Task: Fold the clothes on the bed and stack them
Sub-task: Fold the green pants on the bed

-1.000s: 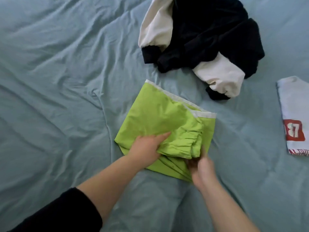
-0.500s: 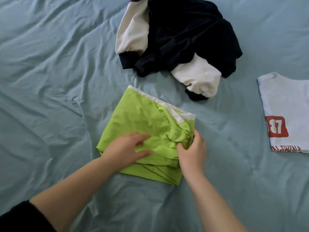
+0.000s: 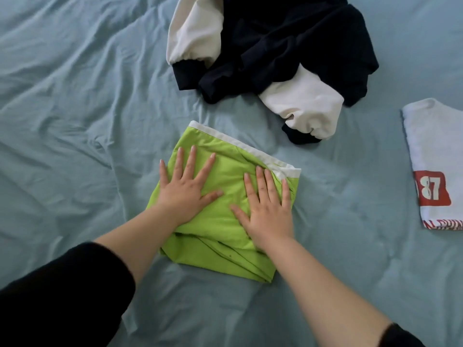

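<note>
Both hands lie flat, palms down, on the green garment, fingers straight and spread, gripping nothing. My left hand presses the left half, and its little finger lies right at the garment's left edge. My right hand presses the right half, and its fingertips reach up to the white band near the far right corner. The two thumbs point toward each other with a strip of green between them, so the hands do not touch.

The green garment sits folded into a rough rectangle in the middle of the bed, on a wrinkled blue-grey sheet. Its white band runs along the far edge, and layered folds show along the near edge, below my wrists.

Beyond it lies a jacket, dark with cream arms, crumpled in a heap and apart from the green garment. Well off to my right lies a white T-shirt, flat and folded, with a red patch reading 87. The edge of the view cuts it off.

A black sleeve covers my left forearm up to mid-arm.
</note>
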`<state>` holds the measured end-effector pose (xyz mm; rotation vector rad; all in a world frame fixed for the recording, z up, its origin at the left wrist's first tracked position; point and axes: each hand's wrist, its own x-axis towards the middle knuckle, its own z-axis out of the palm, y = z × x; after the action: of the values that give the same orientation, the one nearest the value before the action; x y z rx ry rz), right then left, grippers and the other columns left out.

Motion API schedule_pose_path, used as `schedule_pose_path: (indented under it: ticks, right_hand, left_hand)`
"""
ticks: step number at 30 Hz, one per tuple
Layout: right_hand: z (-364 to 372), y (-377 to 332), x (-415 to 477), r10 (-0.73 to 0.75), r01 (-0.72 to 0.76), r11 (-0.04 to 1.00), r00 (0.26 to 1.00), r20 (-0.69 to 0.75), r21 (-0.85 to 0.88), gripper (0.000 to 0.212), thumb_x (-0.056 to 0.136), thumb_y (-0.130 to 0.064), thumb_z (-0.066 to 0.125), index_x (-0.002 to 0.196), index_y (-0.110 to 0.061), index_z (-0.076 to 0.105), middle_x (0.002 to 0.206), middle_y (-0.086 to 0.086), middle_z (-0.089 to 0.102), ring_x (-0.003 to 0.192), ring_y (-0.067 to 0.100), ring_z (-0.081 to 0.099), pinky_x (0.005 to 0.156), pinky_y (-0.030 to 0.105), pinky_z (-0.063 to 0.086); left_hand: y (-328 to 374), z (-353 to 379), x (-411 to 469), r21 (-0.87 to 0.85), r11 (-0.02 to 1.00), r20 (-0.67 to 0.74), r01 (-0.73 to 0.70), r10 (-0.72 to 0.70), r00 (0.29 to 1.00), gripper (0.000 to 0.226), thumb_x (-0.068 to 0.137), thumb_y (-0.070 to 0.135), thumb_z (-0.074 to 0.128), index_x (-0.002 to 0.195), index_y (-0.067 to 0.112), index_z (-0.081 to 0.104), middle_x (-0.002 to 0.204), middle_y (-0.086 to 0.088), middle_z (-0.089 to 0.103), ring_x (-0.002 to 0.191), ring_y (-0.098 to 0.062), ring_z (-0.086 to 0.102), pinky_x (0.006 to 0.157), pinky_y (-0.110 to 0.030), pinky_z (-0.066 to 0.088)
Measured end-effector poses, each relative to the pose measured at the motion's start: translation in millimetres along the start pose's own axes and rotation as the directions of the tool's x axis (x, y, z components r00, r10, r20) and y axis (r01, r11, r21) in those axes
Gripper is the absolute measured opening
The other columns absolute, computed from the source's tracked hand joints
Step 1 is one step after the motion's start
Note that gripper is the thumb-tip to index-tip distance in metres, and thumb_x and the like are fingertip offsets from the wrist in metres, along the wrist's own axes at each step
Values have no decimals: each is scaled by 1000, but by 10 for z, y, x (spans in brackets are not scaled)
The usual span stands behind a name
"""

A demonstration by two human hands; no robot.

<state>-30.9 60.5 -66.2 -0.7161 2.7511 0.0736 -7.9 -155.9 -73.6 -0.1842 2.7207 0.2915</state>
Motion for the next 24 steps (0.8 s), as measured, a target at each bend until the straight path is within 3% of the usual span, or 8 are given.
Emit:
schedule_pose_path:
  ticks: [7,9,11,13,15,18,21,24]
  right_hand:
    - [-122,305,-528,-209,214,974,975,74,-79,83,86,-74,22,149,-21,34,158,7,19,145,26,23,112,54,13]
    - [-283,303,-437,-221,222,974,975,26,-43,84,85,-75,24,151,-24,28,160,7,16,147,25,19,113,55,8]
    - [-449,333,-226,-160,162,986,986,-54,39,87,83,-79,23,153,-27,16,162,5,8,149,22,7,116,52,-1]
    - [-587,384,112,-53,58,989,998,-43,136,96,77,-85,21,153,-31,0,163,0,4,149,18,0,117,47,-8]
    - [-675,410,485,26,-48,972,995,96,231,103,72,-87,31,153,-30,0,160,2,20,148,18,11,117,46,0]
    - [-713,377,866,54,-126,945,970,238,300,96,68,-83,51,142,-26,30,139,4,50,130,26,43,107,44,30]
    - [-691,306,923,10,-151,892,949,315,425,72,67,-75,63,120,-29,45,118,-6,63,108,22,59,92,39,46]
    - [-740,225,787,-35,-146,823,952,305,549,45,77,-57,69,109,-27,58,109,-5,68,101,18,63,87,35,51]
  left_hand:
    - [-382,123,-1028,4,989,130,148,-147,981,109,56,99,14,142,48,-29,152,5,-39,141,-23,-32,115,-61,-8]
    - [-300,80,-1323,-137,965,2,224,-226,974,114,61,95,18,154,33,-3,162,-7,-11,149,-28,-5,117,-57,8]
    - [-103,127,-1572,-404,872,-146,276,-359,922,107,70,88,35,149,17,31,151,-15,35,137,-32,35,110,-48,31]
    - [219,119,-1688,-776,476,58,413,-599,799,89,63,77,64,129,19,45,124,-8,58,114,-26,56,96,-41,45]
    - [533,85,-1632,-831,6,432,556,-622,653,83,50,73,77,104,15,55,98,-5,69,98,-24,65,85,-38,50]
    - [845,104,-1355,-811,-355,583,466,-567,583,73,63,61,79,113,10,65,108,-6,71,103,-25,66,97,-43,50]
    - [1094,11,-1093,-774,-595,590,217,-555,587,50,83,30,74,126,10,59,123,-4,66,113,-23,62,105,-46,45]
    - [1155,-67,-978,-765,-624,597,161,-593,540,23,86,15,71,107,7,64,111,-10,69,103,-26,65,98,-46,50]
